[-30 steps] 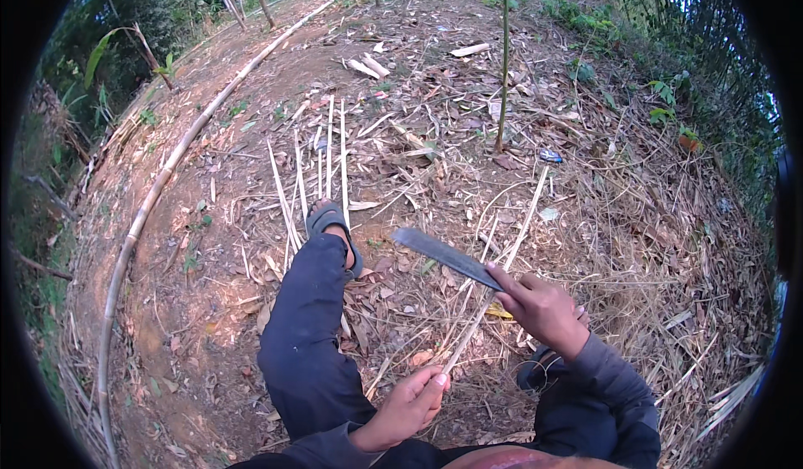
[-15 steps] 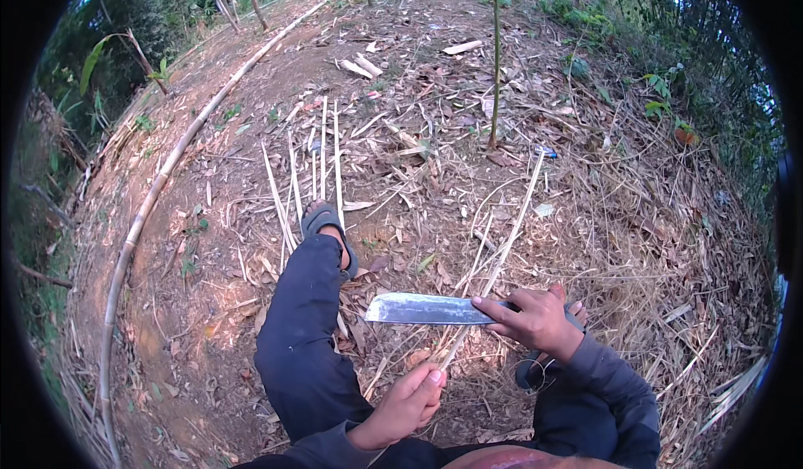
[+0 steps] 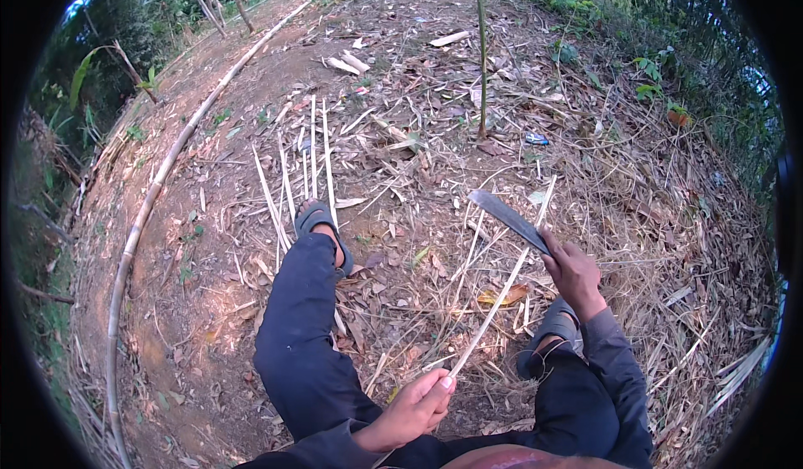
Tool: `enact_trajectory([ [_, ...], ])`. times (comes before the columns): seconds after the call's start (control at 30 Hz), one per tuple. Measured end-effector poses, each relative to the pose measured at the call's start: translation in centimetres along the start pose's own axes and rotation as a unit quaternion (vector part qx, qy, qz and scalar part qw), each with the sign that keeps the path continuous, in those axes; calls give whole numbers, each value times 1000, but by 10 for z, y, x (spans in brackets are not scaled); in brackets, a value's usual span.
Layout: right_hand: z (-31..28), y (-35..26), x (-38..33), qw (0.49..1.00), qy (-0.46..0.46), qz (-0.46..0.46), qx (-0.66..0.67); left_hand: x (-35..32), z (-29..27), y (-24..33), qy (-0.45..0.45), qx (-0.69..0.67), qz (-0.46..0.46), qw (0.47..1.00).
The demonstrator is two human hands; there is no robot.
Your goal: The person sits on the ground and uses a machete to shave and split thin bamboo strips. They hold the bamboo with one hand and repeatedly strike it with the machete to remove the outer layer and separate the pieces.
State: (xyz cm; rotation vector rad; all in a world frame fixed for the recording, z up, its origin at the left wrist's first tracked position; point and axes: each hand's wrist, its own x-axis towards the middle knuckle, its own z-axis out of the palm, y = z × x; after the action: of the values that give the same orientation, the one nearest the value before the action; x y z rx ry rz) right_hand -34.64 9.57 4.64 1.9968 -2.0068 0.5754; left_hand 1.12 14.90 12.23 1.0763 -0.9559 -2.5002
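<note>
Near my lap, my left hand [image 3: 416, 412] is closed around the near end of a long, pale bamboo strip [image 3: 493, 306]. The strip slants away from me to the upper right. My right hand [image 3: 575, 273] grips the handle of a machete [image 3: 507, 220], its fingers wrapped round it. The dark, broad blade points to the far left, raised across the farther part of the strip. Whether blade and strip touch, I cannot tell.
Several pale split strips [image 3: 328, 155] lie beyond my left sandal [image 3: 316, 218]. My right sandal [image 3: 552, 331] rests below the machete hand. A thin upright stem [image 3: 483, 59] stands ahead. One long bamboo pole [image 3: 159, 176] runs along the left. Dry leaves and shavings litter the ground.
My right hand has moved away from me and slightly right with the machete, whose tip has swung from pointing left to pointing up-left. My left hand still holds the strip.
</note>
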Motion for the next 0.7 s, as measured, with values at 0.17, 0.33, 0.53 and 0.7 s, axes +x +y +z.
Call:
enact_trajectory([
  [0.17, 17, 21, -2, 993, 40, 94, 65, -1, 0, -4, 15, 17, -29, 999],
  [0.33, 10, -11, 7, 990, 41, 71, 116, -1, -7, -6, 27, -4, -28, 999],
  [0.53, -35, -62, 4, 950, 8, -312, 4, 3, -10, -2, 37, -18, -26, 999],
  [0.7, 21, 40, 11, 967, 38, 190, 167, -5, -14, -2, 13, 12, 0, 1000],
])
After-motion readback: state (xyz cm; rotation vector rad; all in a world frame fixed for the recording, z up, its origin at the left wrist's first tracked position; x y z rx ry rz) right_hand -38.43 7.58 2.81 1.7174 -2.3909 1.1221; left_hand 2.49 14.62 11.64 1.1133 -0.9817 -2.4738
